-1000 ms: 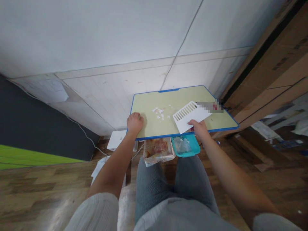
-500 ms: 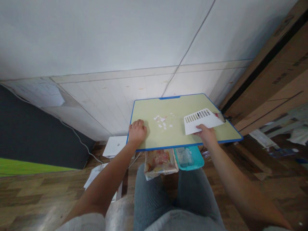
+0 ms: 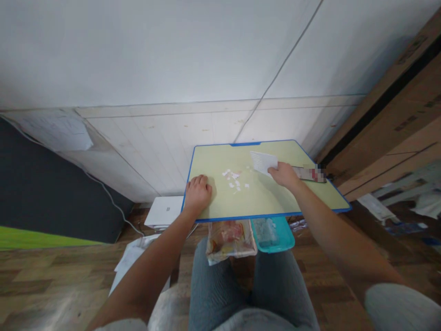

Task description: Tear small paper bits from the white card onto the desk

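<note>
My right hand point(image 3: 285, 175) grips a white card point(image 3: 263, 162) with a row of slots cut in it. The card is held tilted over the right half of a pale yellow, blue-edged table point(image 3: 213, 200). My left hand point(image 3: 199, 192) rests palm down near the table's left edge, fingers laid on the top and holding nothing. Between the hands lie several small white paper scraps point(image 3: 236, 176), scattered about the table's middle. Just beyond my right wrist is a flat, dark-edged object point(image 3: 305, 174), partly pixelated, its kind unclear.
Below the table's front edge are a plastic-lined bin point(image 3: 230, 239) and a turquoise tub point(image 3: 275, 236), above my knees. A white box-like device point(image 3: 165, 210) stands at the left. Tall cardboard point(image 3: 389, 110) leans at the right; a wall point(image 3: 165, 142) backs the table.
The slotted card has moved left and away from me in my right hand, and it is turned differently. The flat object at the right is now more exposed. My left hand stays in place.
</note>
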`<state>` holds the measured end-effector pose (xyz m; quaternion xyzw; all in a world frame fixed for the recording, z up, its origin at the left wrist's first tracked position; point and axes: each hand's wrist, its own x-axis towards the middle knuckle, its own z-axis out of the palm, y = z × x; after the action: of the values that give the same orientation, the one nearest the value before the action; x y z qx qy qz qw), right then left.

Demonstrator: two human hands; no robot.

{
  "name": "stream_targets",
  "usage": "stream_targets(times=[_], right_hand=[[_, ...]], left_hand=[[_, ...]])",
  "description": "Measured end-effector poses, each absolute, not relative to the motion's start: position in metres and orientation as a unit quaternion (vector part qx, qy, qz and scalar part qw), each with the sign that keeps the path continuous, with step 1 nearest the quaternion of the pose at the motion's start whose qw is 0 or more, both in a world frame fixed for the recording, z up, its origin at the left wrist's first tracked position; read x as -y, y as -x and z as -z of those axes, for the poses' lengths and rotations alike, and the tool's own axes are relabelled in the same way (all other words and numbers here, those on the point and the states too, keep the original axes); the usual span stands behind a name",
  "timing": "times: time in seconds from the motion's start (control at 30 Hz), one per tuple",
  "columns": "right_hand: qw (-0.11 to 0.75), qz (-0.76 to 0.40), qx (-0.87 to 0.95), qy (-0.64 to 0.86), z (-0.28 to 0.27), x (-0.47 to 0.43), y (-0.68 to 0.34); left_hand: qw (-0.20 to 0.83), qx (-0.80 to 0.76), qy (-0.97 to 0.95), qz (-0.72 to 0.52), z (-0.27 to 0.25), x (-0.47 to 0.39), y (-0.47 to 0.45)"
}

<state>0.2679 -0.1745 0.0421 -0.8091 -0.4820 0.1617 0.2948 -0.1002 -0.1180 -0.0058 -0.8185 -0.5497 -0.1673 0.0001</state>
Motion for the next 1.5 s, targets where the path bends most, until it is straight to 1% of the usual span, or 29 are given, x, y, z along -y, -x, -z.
stream_targets(times=[0.1, 0.2, 0.4, 0.53, 0.7, 0.9, 1.1, 1.3, 1.5], right_hand=[[0.27, -0.177, 0.519, 0.792, -0.035, 0.193, -0.267], [0.265, -0.185, 0.537, 0.779, -0.031, 0.201, -0.27], [0.269, -0.14, 0.525, 0.795, -0.032, 0.159, -0.267], [0.285, -0.118, 0.533, 0.788, -0.023, 0.145, -0.26], [0.333, -0.117, 0.559, 0.751, -0.002, 0.161, -0.269], [0.398, -0.117, 0.622, 0.664, 0.032, 0.194, -0.274], [0.433, -0.098, 0.658, 0.609, 0.061, 0.217, -0.268], [0.472, -0.092, 0.634, 0.606, 0.068, 0.222, -0.263], [0.562, -0.076, 0.519, 0.64, 0.067, 0.219, -0.259]], left_hand=[[-0.006, 0.551, 0.817, 0.169, 0.006, 0.118, 0.101], [-0.009, 0.551, 0.817, 0.172, 0.007, 0.117, 0.102], [-0.004, 0.553, 0.814, 0.177, 0.008, 0.116, 0.102], [-0.007, 0.554, 0.813, 0.177, 0.008, 0.116, 0.102], [0.0, 0.55, 0.816, 0.179, 0.009, 0.114, 0.104], [0.014, 0.552, 0.814, 0.179, 0.011, 0.111, 0.104], [0.011, 0.559, 0.814, 0.158, 0.009, 0.108, 0.104], [0.011, 0.581, 0.804, 0.131, -0.004, 0.113, 0.099], [0.037, 0.615, 0.78, 0.104, -0.015, 0.124, 0.088]])
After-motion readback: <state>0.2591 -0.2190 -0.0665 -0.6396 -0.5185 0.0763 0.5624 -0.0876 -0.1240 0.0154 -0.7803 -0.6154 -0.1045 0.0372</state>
